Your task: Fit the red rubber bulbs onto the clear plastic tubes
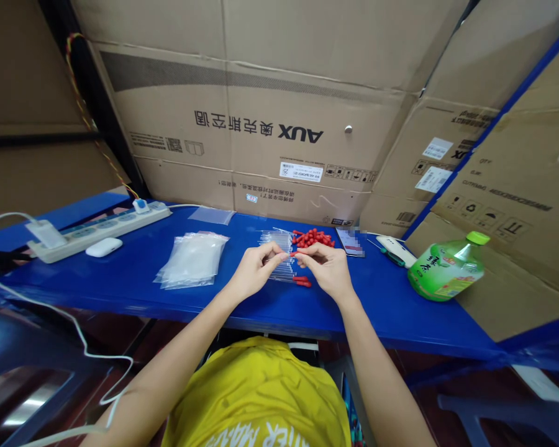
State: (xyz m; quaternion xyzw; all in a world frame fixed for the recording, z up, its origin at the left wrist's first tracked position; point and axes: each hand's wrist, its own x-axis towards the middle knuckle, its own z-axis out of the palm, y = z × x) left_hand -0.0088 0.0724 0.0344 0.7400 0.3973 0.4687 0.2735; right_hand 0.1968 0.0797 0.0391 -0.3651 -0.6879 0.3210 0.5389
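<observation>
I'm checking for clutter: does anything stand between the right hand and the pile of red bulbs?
Nothing visible does: the pile of red bulbs lies just beyond the right hand; the phone lies right of it.

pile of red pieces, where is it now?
In the head view, the pile of red pieces lies on the blue table, just beyond the right hand, left of the phone.

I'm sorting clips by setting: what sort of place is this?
Probably a small handwork or packing station: small red pieces, thin clear rods and a stack of plastic bags lie on a blue table.
</observation>
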